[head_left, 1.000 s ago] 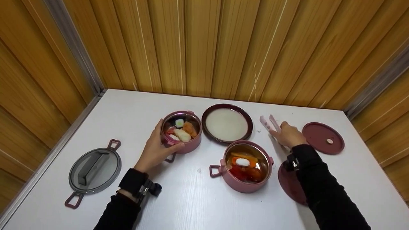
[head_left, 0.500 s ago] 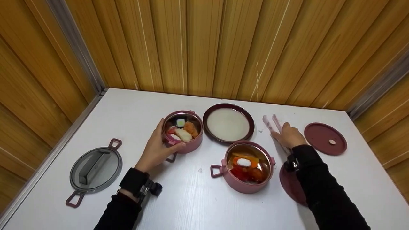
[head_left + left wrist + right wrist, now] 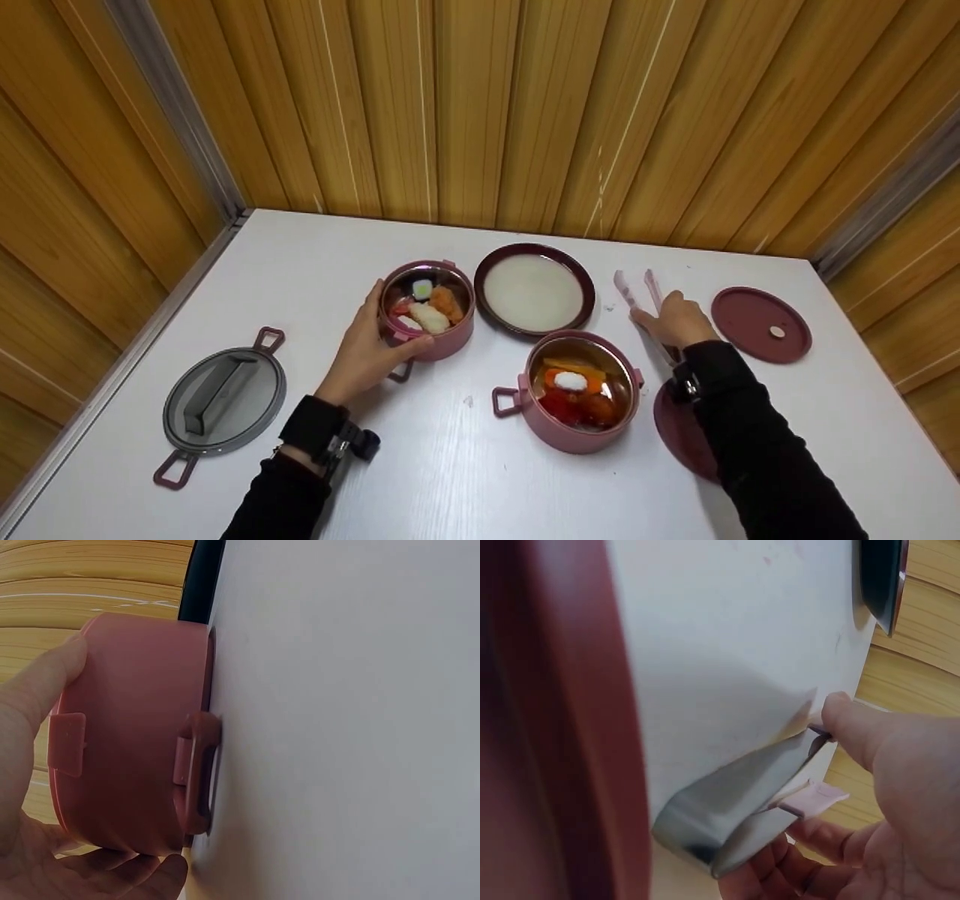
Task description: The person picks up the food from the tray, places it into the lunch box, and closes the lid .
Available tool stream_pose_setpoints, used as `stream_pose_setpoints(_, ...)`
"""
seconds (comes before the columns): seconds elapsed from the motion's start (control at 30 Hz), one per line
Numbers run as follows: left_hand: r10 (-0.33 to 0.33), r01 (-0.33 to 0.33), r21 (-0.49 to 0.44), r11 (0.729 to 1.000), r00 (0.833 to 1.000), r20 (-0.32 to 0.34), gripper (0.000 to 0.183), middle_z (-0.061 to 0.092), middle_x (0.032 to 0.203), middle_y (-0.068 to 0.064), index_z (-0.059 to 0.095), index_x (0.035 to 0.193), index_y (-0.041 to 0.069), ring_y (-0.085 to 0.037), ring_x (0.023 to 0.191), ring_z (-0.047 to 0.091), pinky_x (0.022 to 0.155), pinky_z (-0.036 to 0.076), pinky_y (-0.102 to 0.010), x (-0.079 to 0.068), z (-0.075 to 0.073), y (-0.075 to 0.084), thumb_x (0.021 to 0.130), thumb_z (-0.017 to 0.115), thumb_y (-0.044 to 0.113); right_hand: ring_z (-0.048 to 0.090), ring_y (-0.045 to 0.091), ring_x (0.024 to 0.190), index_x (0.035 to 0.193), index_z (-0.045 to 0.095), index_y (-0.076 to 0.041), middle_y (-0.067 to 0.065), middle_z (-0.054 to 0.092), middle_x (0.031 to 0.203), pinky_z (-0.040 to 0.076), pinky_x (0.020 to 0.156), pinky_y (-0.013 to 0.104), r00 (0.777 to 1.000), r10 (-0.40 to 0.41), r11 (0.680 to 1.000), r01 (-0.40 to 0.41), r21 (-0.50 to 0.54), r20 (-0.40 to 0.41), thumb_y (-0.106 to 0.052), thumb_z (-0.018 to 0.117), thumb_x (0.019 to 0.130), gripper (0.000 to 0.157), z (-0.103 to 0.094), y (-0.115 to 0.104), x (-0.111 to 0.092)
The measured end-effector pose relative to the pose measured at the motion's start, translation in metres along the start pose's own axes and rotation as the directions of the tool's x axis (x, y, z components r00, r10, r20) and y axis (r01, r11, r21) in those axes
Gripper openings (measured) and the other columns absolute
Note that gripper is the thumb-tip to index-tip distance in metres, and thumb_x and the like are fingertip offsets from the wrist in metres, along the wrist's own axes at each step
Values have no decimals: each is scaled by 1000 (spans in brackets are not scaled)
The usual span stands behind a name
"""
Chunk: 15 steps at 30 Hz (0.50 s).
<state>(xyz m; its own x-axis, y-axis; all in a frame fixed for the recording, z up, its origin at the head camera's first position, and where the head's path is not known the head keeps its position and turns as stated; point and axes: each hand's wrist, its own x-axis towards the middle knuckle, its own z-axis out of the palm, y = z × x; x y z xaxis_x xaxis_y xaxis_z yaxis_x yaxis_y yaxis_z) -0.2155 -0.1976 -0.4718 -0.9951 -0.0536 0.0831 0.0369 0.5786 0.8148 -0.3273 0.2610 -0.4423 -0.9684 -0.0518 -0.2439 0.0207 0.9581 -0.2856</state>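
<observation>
My left hand (image 3: 358,349) grips a round pink lunch container (image 3: 448,346) at the back left of the table, thumb and fingers about its wall. Inside lie food pieces: a small roll (image 3: 422,289), a brown fried piece (image 3: 445,304) and a pale piece (image 3: 429,318). In the left wrist view, the container (image 3: 135,727) stands upright with its handle (image 3: 200,772) near the tabletop. My right hand (image 3: 681,322) holds a pair of tongs (image 3: 735,784) between thumb and fingers. Their pale pink tips (image 3: 622,286) point toward the back wall, spread apart, with nothing between them.
A second pink container (image 3: 574,436) with orange, red and white food stands front centre. Behind it is a dark-rimmed plate (image 3: 482,304). Dark red lids (image 3: 750,321) lie at right, one partly under the right forearm. A grey lid (image 3: 259,401) with handles lies left.
The tips of the tongs in my right hand have spread wider apart. My left hand and the container it grips have stayed in place.
</observation>
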Motion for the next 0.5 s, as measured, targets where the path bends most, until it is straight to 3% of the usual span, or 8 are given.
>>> stream_pose_setpoints(0.2,-6,6,-3,1000,1000,-1,124,23,165,-11,8,161,19,-30,153,24,121,28,-55,-1,0,1,71,79,65,57,39,94,121,43,18,37,55,108,51,79,44,999,-12,1000,11,27,48,-56,48,98,78,-10,6,-7)
stream_pose_setpoints(0.4,5,-5,-4,1000,1000,4,124,21,166,-12,7,161,16,-31,153,23,121,26,-55,0,0,1,71,80,64,50,52,122,134,44,13,41,49,133,45,97,59,997,-53,997,50,53,52,-61,45,98,82,-22,16,-22)
stream_pose_setpoints(0.5,10,-10,0,1000,1000,1,124,21,166,-12,8,161,15,-31,153,23,121,26,-55,1,-1,2,72,80,62,53,50,120,136,44,11,38,53,130,47,94,57,996,-78,995,76,66,31,-62,45,97,83,-28,18,-32)
